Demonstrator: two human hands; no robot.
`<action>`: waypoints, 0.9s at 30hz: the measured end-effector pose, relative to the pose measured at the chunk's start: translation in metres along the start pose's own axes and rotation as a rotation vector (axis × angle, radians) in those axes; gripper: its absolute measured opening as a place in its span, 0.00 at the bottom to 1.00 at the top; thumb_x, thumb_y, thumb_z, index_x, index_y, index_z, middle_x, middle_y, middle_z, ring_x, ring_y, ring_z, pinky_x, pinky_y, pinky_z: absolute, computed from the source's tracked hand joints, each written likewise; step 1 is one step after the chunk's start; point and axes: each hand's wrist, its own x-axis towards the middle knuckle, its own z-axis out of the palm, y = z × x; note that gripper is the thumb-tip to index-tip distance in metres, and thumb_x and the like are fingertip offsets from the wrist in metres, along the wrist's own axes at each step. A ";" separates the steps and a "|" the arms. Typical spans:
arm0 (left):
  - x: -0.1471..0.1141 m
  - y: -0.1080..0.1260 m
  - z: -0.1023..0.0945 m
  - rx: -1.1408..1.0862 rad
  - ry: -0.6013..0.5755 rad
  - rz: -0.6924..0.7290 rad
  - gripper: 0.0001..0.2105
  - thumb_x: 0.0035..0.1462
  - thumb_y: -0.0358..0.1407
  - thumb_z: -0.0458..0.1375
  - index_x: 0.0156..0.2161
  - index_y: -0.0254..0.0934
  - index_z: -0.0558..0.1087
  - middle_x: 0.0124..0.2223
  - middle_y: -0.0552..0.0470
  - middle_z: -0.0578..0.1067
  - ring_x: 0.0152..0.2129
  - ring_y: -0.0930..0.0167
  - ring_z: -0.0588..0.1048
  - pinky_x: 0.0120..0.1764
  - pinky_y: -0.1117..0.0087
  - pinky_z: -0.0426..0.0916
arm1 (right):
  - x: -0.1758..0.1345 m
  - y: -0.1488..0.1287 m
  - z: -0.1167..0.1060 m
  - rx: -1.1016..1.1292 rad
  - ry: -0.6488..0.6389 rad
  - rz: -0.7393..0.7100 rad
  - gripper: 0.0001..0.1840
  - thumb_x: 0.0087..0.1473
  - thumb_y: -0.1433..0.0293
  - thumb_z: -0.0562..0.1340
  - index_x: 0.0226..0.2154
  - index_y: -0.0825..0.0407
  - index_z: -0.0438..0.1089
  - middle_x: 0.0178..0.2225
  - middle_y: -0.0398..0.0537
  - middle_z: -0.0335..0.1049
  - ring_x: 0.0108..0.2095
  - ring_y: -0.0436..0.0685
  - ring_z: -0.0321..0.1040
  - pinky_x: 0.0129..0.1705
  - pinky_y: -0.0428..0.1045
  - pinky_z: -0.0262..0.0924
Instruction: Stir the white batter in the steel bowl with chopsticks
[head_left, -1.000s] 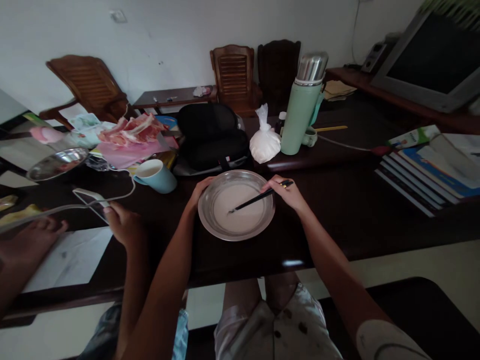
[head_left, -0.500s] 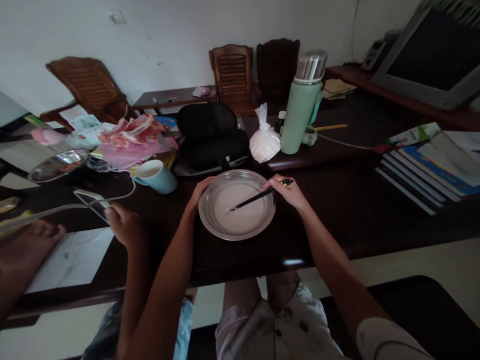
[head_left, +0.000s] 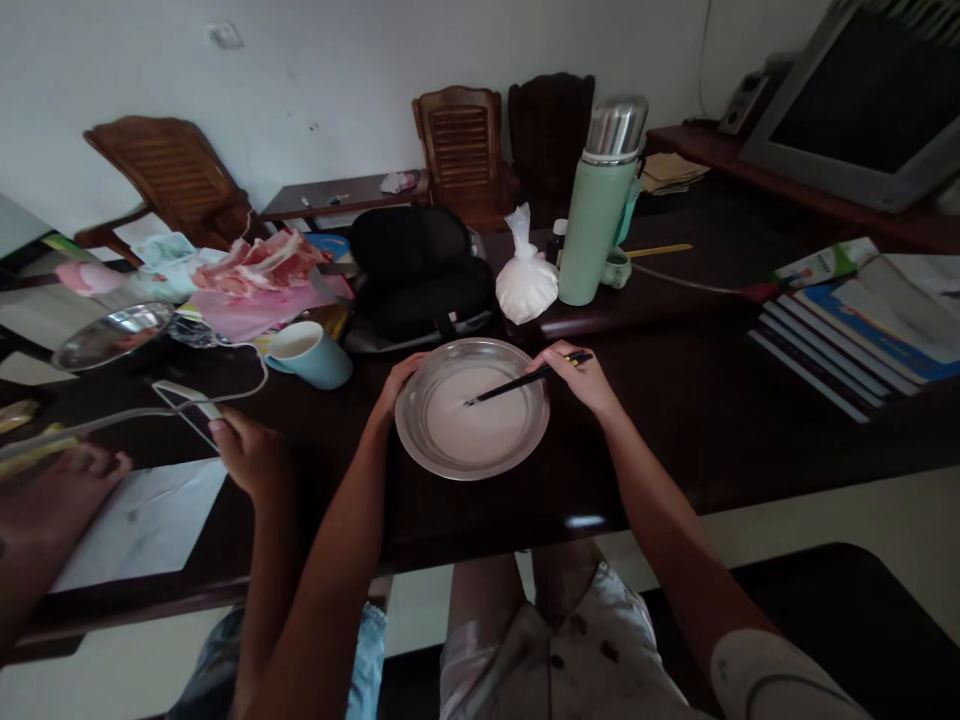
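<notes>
A wide metal bowl [head_left: 472, 473] sits on the dark table in front of me, holding a pale, milky mixture [head_left: 472, 430]. My left hand [head_left: 401, 382] is closed around the bowl's left side, at the rim. In my right hand [head_left: 576, 376] is a pair of black chopsticks [head_left: 508, 386], slanting down leftward with their tips in the mixture. That hand hovers at the bowl's right edge. Behind the bowl stand a knotted plastic bag of white powder [head_left: 526, 287] and a green thermos [head_left: 592, 230]. To the left is a light-blue mug [head_left: 319, 358].
At left, another person's hand [head_left: 251, 450] holds a white device with a cable. Raw meat [head_left: 259, 265] on pink plastic and a second metal bowl [head_left: 112, 338] lie beyond. An open black case [head_left: 424, 270] is behind; stacked books [head_left: 862, 340] stand at right.
The chopstick tips have shifted slightly up and away through the mixture, my right hand moving a little with them. My left hand stays on the bowl.
</notes>
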 end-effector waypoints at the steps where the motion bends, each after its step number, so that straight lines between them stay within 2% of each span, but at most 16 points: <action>1: 0.000 -0.001 0.000 -0.014 -0.045 -0.017 0.43 0.57 0.65 0.23 0.55 0.48 0.71 0.47 0.51 0.76 0.54 0.58 0.70 0.42 0.58 0.73 | 0.001 0.001 -0.002 -0.008 0.041 0.005 0.23 0.55 0.49 0.59 0.25 0.49 0.76 0.30 0.47 0.78 0.35 0.57 0.74 0.44 0.52 0.65; 2: 0.000 -0.001 0.001 -0.021 -0.071 -0.029 0.44 0.56 0.66 0.22 0.54 0.48 0.72 0.47 0.50 0.77 0.54 0.58 0.70 0.42 0.58 0.72 | 0.001 0.001 -0.003 -0.001 0.080 0.018 0.23 0.54 0.48 0.59 0.25 0.49 0.76 0.28 0.47 0.78 0.34 0.57 0.74 0.43 0.52 0.65; 4: -0.001 -0.001 0.001 -0.008 -0.045 -0.028 0.44 0.55 0.66 0.23 0.54 0.48 0.72 0.47 0.50 0.77 0.54 0.58 0.71 0.42 0.59 0.72 | 0.001 0.002 -0.005 0.041 0.120 0.049 0.24 0.54 0.48 0.59 0.24 0.50 0.75 0.25 0.46 0.77 0.30 0.56 0.74 0.41 0.52 0.66; 7: -0.004 0.003 -0.002 -0.005 0.019 -0.017 0.41 0.56 0.66 0.26 0.54 0.50 0.72 0.47 0.52 0.77 0.53 0.59 0.71 0.43 0.59 0.72 | 0.001 0.000 -0.003 0.085 0.060 0.069 0.25 0.55 0.48 0.59 0.23 0.50 0.74 0.22 0.45 0.76 0.27 0.55 0.73 0.38 0.52 0.67; 10: -0.001 0.007 0.004 -0.051 -0.135 -0.127 0.34 0.57 0.65 0.36 0.54 0.52 0.72 0.47 0.54 0.77 0.54 0.59 0.71 0.46 0.57 0.72 | 0.001 -0.002 0.001 0.086 -0.019 0.062 0.24 0.54 0.48 0.59 0.24 0.50 0.75 0.24 0.45 0.77 0.29 0.56 0.74 0.39 0.51 0.67; 12: 0.012 0.006 0.025 -0.050 -0.250 -0.205 0.26 0.58 0.60 0.46 0.52 0.53 0.73 0.47 0.55 0.77 0.54 0.59 0.70 0.47 0.57 0.72 | 0.001 -0.002 0.002 0.073 -0.014 0.049 0.23 0.54 0.48 0.60 0.25 0.49 0.75 0.26 0.45 0.78 0.31 0.56 0.74 0.40 0.52 0.67; 14: 0.033 -0.001 0.061 -0.053 -0.293 -0.226 0.19 0.58 0.53 0.52 0.50 0.52 0.75 0.47 0.55 0.77 0.54 0.59 0.70 0.49 0.57 0.71 | 0.002 0.000 0.000 0.059 0.038 0.043 0.23 0.54 0.48 0.60 0.25 0.49 0.75 0.26 0.45 0.78 0.31 0.56 0.75 0.41 0.52 0.67; 17: 0.068 -0.016 0.117 -0.097 -0.305 -0.289 0.15 0.59 0.48 0.53 0.45 0.49 0.78 0.47 0.54 0.76 0.54 0.59 0.70 0.51 0.57 0.71 | 0.003 0.002 -0.004 0.075 0.126 0.061 0.23 0.54 0.48 0.60 0.24 0.50 0.74 0.24 0.46 0.77 0.29 0.56 0.74 0.40 0.52 0.68; 19: 0.082 -0.027 0.139 -0.125 -0.310 -0.317 0.14 0.60 0.46 0.53 0.45 0.49 0.78 0.47 0.55 0.76 0.54 0.59 0.71 0.52 0.58 0.71 | 0.003 0.000 -0.004 0.092 0.131 0.076 0.24 0.54 0.48 0.60 0.23 0.50 0.74 0.22 0.46 0.76 0.27 0.56 0.74 0.37 0.52 0.68; 21: 0.087 -0.034 0.144 -0.139 -0.310 -0.336 0.14 0.60 0.46 0.53 0.45 0.49 0.78 0.48 0.55 0.76 0.54 0.59 0.70 0.53 0.57 0.70 | 0.002 -0.002 -0.002 0.092 0.080 0.081 0.25 0.53 0.47 0.60 0.22 0.50 0.74 0.22 0.46 0.76 0.26 0.56 0.74 0.36 0.52 0.68; 24: 0.084 -0.041 0.137 -0.131 -0.328 -0.342 0.15 0.59 0.46 0.53 0.47 0.49 0.77 0.48 0.55 0.76 0.54 0.58 0.70 0.53 0.57 0.70 | 0.002 -0.004 0.001 0.074 0.007 0.073 0.24 0.53 0.47 0.60 0.24 0.49 0.75 0.23 0.45 0.77 0.29 0.56 0.74 0.38 0.52 0.68; 27: 0.082 -0.044 0.133 -0.106 -0.348 -0.329 0.14 0.58 0.46 0.54 0.47 0.50 0.77 0.47 0.56 0.76 0.54 0.59 0.70 0.52 0.57 0.71 | 0.002 -0.003 0.000 0.054 0.051 0.051 0.23 0.54 0.48 0.60 0.24 0.50 0.75 0.26 0.46 0.78 0.31 0.56 0.74 0.41 0.52 0.67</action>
